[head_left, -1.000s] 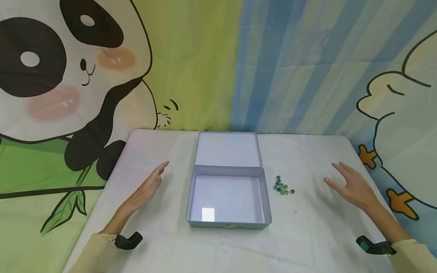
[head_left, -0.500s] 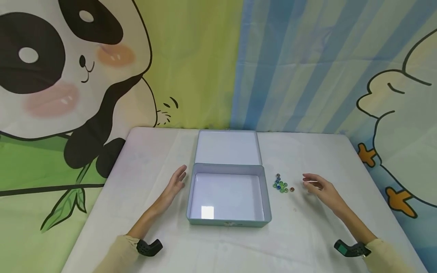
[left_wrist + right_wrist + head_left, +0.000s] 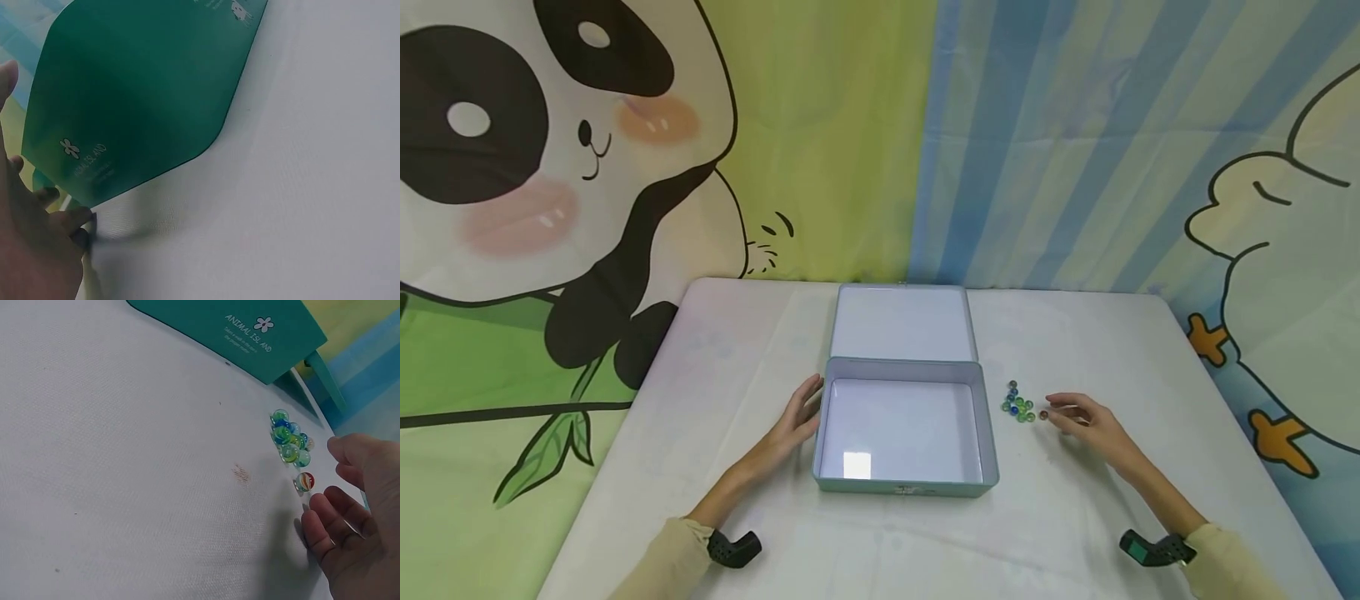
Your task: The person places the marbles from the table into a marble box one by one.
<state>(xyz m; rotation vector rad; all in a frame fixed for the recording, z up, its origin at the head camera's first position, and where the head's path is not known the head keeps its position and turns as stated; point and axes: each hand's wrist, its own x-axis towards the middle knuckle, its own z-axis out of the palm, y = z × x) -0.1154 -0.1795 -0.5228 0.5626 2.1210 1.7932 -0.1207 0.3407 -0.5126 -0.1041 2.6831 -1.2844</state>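
A green tin box point(image 3: 906, 485) with a pale inside stands in the middle of the table, its hinged lid point(image 3: 902, 323) laid back behind it. My left hand point(image 3: 792, 427) is at the box's left wall, fingertips right at its side; in the left wrist view the fingers lie by the box's lower corner. To the right of the box, several green and blue glass marbles point(image 3: 290, 437) are clustered. One red-and-white marble point(image 3: 305, 481) lies a little apart, nearest my right hand point(image 3: 1093, 427). That hand's fingers are loosely bent around the marble's near side, thumb and fingers apart, with nothing between them.
A white cloth covers the table point(image 3: 1037, 533). Behind it hangs a printed curtain point(image 3: 827, 142) with a panda on the left and a white cartoon figure on the right. A dark camera mount point(image 3: 735, 550) sits on the left wrist, another point(image 3: 1156, 550) on the right.
My left hand has moved right and forward to the box's left side. My right hand has come left from the table's right part to the marbles. Box and marbles stay in place.
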